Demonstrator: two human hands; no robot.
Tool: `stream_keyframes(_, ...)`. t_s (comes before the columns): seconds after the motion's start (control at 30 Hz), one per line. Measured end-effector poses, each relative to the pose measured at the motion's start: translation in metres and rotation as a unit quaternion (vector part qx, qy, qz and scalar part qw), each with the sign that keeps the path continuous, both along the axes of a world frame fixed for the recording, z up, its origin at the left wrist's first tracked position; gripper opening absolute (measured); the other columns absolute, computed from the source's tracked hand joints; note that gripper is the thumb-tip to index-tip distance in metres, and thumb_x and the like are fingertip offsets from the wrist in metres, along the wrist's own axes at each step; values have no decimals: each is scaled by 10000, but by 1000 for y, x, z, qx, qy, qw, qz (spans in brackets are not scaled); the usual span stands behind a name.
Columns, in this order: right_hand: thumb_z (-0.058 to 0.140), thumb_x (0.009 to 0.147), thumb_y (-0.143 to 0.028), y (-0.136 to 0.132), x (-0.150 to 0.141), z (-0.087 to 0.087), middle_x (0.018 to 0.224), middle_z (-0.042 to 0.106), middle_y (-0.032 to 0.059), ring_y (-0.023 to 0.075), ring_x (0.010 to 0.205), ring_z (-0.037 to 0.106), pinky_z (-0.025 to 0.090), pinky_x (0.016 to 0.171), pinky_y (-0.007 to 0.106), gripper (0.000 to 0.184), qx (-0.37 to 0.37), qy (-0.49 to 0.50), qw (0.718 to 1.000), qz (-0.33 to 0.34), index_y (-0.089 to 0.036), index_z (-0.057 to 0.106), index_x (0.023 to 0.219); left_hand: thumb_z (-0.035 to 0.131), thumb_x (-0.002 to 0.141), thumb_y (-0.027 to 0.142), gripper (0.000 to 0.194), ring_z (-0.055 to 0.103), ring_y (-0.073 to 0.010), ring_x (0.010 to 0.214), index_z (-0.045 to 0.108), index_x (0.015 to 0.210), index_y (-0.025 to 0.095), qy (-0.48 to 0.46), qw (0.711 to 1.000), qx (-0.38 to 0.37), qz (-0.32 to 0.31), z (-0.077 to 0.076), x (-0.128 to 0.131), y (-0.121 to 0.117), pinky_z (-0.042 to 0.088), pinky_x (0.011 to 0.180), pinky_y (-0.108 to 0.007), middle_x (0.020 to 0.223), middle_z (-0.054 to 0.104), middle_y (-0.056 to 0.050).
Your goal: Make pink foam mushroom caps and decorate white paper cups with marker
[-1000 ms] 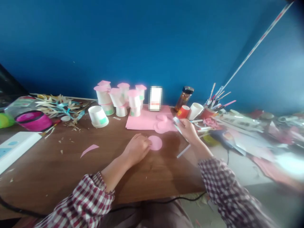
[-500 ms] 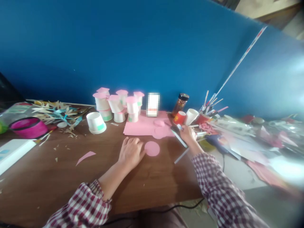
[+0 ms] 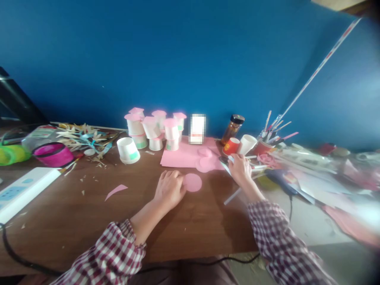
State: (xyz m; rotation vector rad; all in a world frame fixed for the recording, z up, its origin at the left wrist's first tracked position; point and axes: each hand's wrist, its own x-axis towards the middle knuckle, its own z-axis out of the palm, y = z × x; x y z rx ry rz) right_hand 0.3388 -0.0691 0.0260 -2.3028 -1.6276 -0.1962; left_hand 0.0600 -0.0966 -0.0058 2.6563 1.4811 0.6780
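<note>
Low over the brown table, my left hand (image 3: 170,190) has its fingers curled at the left edge of a flat pink paper circle (image 3: 192,183). Its fingertips are partly hidden, with the thumb side against the paper. To the right, my right hand (image 3: 240,169) is closed among narrow tools and strips in front of a red paper cup (image 3: 231,146). A pale bluish-white piece shows at its fingertips, too small to name. Behind both hands are pink paper sheets (image 3: 175,159) with more pink circles (image 3: 205,164) on them.
Stacked white cups with pink paper tops (image 3: 152,128) stand by the blue wall, near a lone white cup (image 3: 127,150). A capped brown jar (image 3: 233,130) and a stick holder (image 3: 264,147) are at right back. A power strip (image 3: 26,190) lies left; a glue gun (image 3: 280,181) lies right.
The camera view has turned slightly left, so things appear farther right. Both hands stay in nearly the same places, the left by the circle and the right among the tools.
</note>
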Motion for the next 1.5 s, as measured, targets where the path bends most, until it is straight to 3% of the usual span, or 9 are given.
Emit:
stream_keyframes(0.07, 442, 879, -291, -10, -23, 3, 1084, 606, 115, 254, 952, 568, 405, 737, 329, 259, 32, -6, 993, 112, -202, 605, 1060, 533, 791, 246, 200, 543, -239, 920, 663, 935, 199, -7, 1000, -6, 1, 0, 0, 0, 379, 923, -415, 959, 616, -65)
stream_keyframes(0.23, 496, 873, -346, -36, -76, -3, 913, 643, 89, 222, 804, 608, 413, 690, 303, 212, -61, 28, 961, 270, -183, 616, 936, 519, 801, 237, 189, 543, -235, 933, 661, 925, 226, -23, 999, -30, 2, 1, 0, 0, 390, 904, -403, 959, 612, -49)
stream_keyframes(0.57, 497, 888, -295, -42, -87, -13, 972, 636, 89, 214, 835, 617, 420, 697, 298, 143, -84, 62, 958, 266, -200, 584, 949, 540, 811, 314, 250, 539, -245, 978, 626, 1022, 211, -32, 999, -33, 15, -1, 2, -1, 396, 908, -404, 1018, 595, -71)
stream_keyframes(0.73, 545, 849, -304, -39, -84, -19, 853, 657, 45, 199, 770, 609, 420, 680, 302, 99, -55, 168, 950, 256, -212, 578, 863, 614, 758, 323, 237, 556, -253, 978, 618, 975, 227, -68, 996, -57, 17, 0, 2, -1, 399, 908, -423, 995, 625, -55)
stream_keyframes(0.87, 576, 801, -283, -34, -80, -25, 768, 644, 21, 173, 705, 595, 442, 659, 295, 94, -1, 325, 900, 289, -195, 550, 821, 604, 769, 278, 216, 609, -224, 893, 578, 976, 223, -161, 982, -94, 9, 6, 3, 1, 407, 919, -443, 905, 676, -30)
stream_keyframes(1.03, 607, 755, -329, -28, -80, -24, 727, 642, 13, 160, 666, 595, 457, 608, 277, 247, 43, 528, 808, 257, -179, 524, 933, 641, 735, 275, 389, 645, -200, 884, 544, 1096, 167, -351, 914, -205, -13, 14, 12, 12, 498, 797, -333, 1006, 682, -86)
stream_keyframes(1.17, 650, 721, -387, -27, -80, -20, 654, 593, -11, 123, 563, 532, 394, 504, 227, 293, 64, 607, 762, 217, -175, 538, 889, 595, 762, 326, 212, 651, -197, 792, 646, 859, 145, -350, 907, -235, -16, 21, 21, 19, 498, 736, -305, 849, 703, -61)
stream_keyframes(1.3, 673, 697, -452, -28, -78, -16, 616, 546, -27, 95, 512, 462, 347, 465, 211, 310, 82, 626, 744, 220, -179, 545, 770, 567, 769, 300, 166, 633, -179, 745, 652, 746, 159, -312, 936, -160, 4, 26, 29, 18, 476, 716, -285, 775, 687, -37)
stream_keyframes(1.5, 678, 682, -508, -27, -74, -10, 554, 524, -28, 90, 487, 425, 310, 450, 220, 367, 22, 597, 758, 261, -156, 577, 702, 555, 772, 271, 147, 559, -137, 630, 579, 680, 159, -292, 950, -105, 21, 15, 28, 16, 426, 610, -238, 674, 617, -20)
